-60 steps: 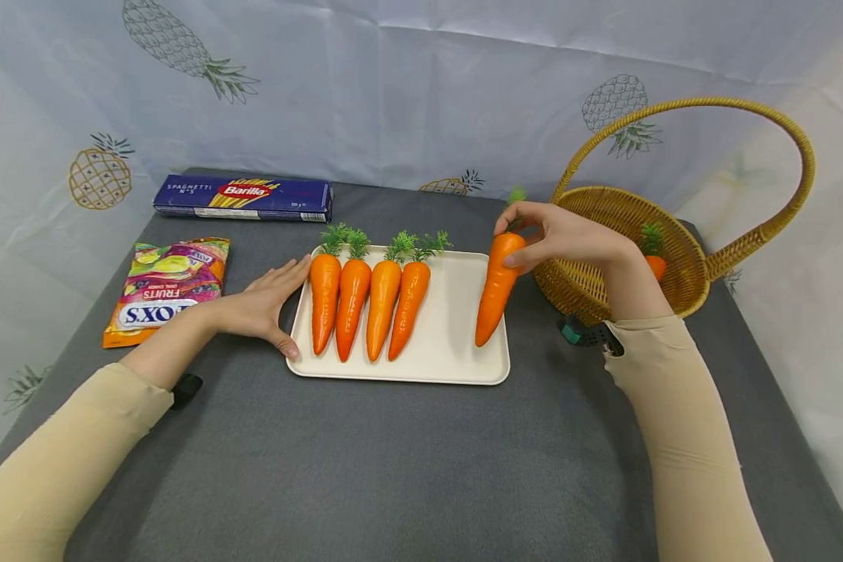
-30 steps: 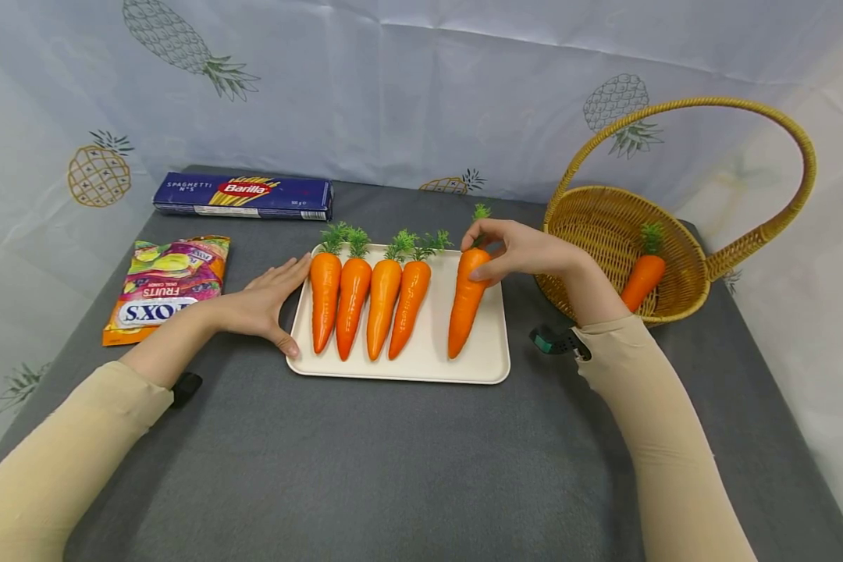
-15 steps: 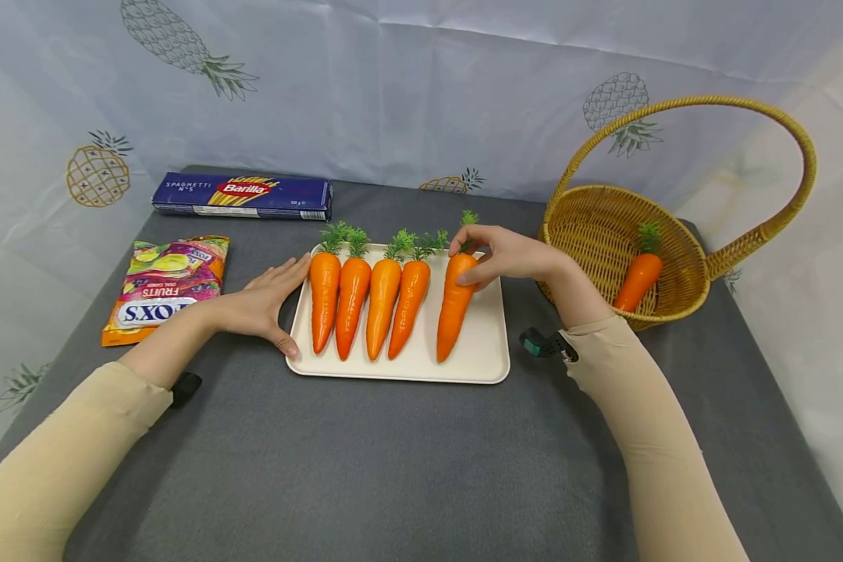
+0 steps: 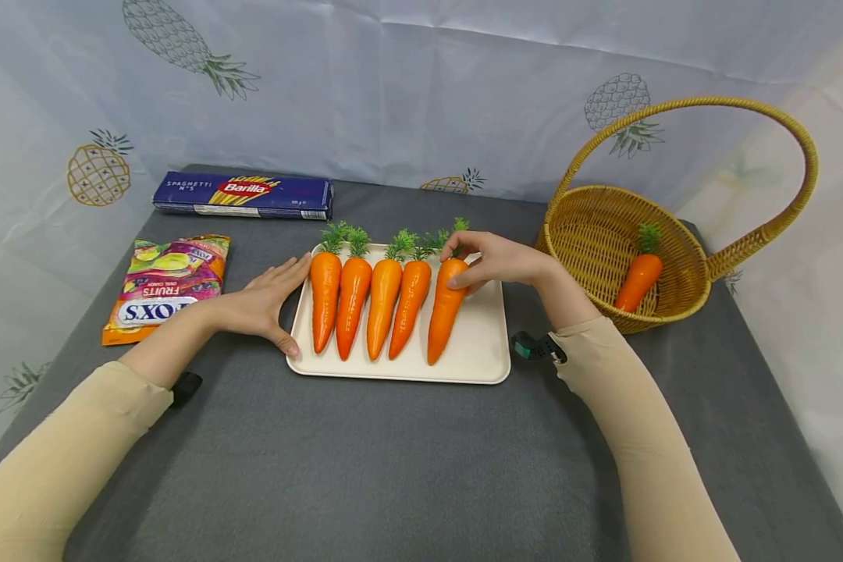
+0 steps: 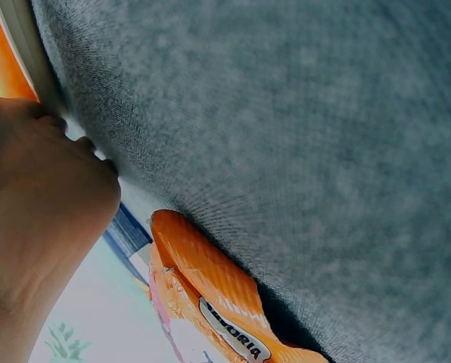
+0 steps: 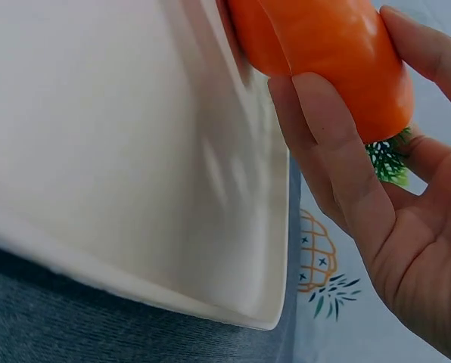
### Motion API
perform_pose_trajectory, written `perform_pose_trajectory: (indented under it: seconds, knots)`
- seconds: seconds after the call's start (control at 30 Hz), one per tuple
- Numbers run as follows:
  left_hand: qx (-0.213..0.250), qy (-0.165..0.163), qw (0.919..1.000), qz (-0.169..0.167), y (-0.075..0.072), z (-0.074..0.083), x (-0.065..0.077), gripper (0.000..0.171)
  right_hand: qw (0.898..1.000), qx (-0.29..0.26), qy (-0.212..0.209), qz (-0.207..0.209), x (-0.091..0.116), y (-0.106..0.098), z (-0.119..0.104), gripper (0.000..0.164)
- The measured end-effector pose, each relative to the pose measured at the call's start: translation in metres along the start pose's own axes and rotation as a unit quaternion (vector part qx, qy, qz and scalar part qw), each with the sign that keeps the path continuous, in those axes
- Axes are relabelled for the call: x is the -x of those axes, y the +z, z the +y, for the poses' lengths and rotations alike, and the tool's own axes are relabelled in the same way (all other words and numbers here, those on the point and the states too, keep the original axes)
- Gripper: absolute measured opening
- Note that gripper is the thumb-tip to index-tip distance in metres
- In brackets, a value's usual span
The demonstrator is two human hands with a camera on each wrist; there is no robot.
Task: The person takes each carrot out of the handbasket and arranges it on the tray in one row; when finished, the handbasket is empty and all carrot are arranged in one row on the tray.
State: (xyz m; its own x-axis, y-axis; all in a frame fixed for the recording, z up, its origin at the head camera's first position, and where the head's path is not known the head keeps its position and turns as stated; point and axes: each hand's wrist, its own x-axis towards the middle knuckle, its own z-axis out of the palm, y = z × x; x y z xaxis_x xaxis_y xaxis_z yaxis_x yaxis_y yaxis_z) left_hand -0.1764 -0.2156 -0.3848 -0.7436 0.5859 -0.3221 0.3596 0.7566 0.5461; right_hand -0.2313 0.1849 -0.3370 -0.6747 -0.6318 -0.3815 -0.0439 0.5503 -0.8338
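My right hand (image 4: 495, 261) pinches an orange carrot (image 4: 444, 316) near its leafy top, over the cream tray (image 4: 481, 351). The right wrist view shows the thumb and fingers around the thick end of this carrot (image 6: 346, 68). To its left several more carrots (image 4: 383, 308) lie side by side, green tops toward the back. My left hand (image 4: 263, 308) rests at the tray's left rim with thumb and fingers spread. The left wrist view has the back part of this hand (image 5: 44, 197) by the tray's edge, its fingertips hidden.
A wicker basket (image 4: 583, 226) with a tall handle stands at the right, one carrot (image 4: 641, 281) inside. A blue spaghetti box (image 4: 242, 195) lies at the back left, and a candy bag (image 4: 172, 281) lies left of my left hand. The grey table (image 4: 407, 468) extends in front.
My right hand has carried its carrot leftward from the tray's right edge to beside the row, lowering it. The carrot in the basket has come into fuller view. The left hand stays put.
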Motion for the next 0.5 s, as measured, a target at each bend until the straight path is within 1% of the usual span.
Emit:
perform_pose_trajectory:
  seconds: [0.27,0.5]
  knots:
    - [-0.001,0.002,1.0,0.003,0.0,0.0,0.0,0.145,1.0,-0.005,0.012,0.0,-0.007,0.002,0.003,0.045]
    - [0.002,0.0,1.0,0.001,0.0,0.0,0.0,0.145,1.0,0.013,0.017,0.003,-0.012,0.0,0.009,0.043]
